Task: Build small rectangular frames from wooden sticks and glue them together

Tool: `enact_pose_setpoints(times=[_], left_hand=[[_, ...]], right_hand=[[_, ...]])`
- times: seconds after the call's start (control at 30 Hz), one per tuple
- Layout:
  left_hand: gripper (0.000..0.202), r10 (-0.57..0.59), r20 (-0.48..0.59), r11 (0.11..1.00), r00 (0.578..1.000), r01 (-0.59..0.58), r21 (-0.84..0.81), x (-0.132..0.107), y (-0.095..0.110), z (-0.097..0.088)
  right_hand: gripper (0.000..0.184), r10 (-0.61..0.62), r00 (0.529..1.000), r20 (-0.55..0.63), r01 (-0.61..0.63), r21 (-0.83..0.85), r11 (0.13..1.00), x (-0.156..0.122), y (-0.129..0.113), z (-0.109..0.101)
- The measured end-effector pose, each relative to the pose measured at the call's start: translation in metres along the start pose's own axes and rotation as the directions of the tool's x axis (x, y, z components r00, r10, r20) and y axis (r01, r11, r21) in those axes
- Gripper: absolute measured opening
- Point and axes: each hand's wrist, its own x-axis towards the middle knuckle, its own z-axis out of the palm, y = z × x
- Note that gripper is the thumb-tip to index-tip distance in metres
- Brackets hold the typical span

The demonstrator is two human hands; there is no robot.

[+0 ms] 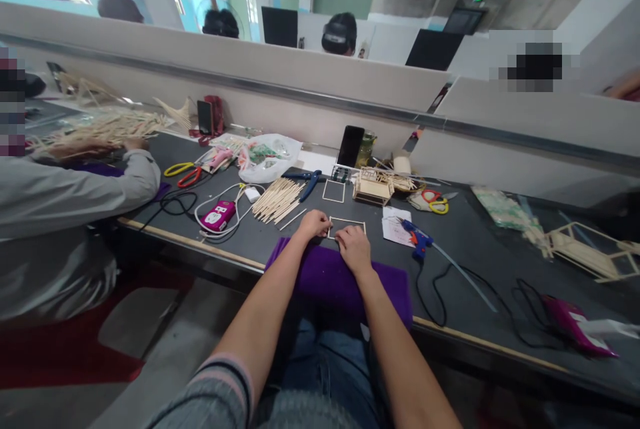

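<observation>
A small square frame of thin wooden sticks (351, 221) lies on the dark table just beyond a purple cloth (330, 279). My left hand (313, 223) pinches its left side with the fingers closed. My right hand (354, 247) rests on the frame's near edge, fingers curled onto the sticks. A second stick frame (334, 191) lies farther back. A pile of loose sticks (276, 200) sits to the left of my hands. A blue glue gun (416, 238) lies to the right with its black cord trailing off.
A small stick house model (373, 186), a black phone (350, 145), blue pliers (310, 182), scissors (436, 201), a plastic bag (267, 155) and a pink charger (219, 215) crowd the table. Another person's grey sleeve (100, 182) rests at the left. A stick structure (585, 249) stands far right.
</observation>
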Motion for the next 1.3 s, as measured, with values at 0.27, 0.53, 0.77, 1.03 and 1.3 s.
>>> enact_pose_setpoints(times=[0.27,0.53,0.77,1.03,1.3], left_hand=[[0.018,0.003,0.004,1.000,1.000,-0.003,-0.014,-0.0061,0.0055,-0.0021],[0.017,-0.018,0.023,0.999,1.000,0.019,-0.039,-0.0044,0.0052,-0.0012],[0.016,-0.025,0.016,0.998,1.000,0.026,-0.055,-0.0018,0.0022,0.0014],[0.018,-0.011,0.013,0.998,1.000,0.012,-0.066,-0.0021,0.0004,0.0017],[0.017,-0.001,0.013,0.998,1.000,0.002,-0.061,0.0006,-0.0026,0.0014]], right_hand=[[0.019,-0.010,0.999,0.039,0.012,-0.046,0.999,0.0001,0.0007,0.0020],[0.018,-0.006,0.999,0.046,0.008,-0.047,0.999,-0.0006,0.0005,0.0020],[0.017,-0.004,0.998,0.062,0.007,-0.053,0.999,-0.0009,0.0013,0.0009],[0.017,0.000,0.998,0.058,0.003,-0.047,0.999,-0.0001,0.0006,0.0005],[0.015,0.012,0.998,0.060,-0.009,-0.050,0.999,0.0007,0.0008,0.0032]])
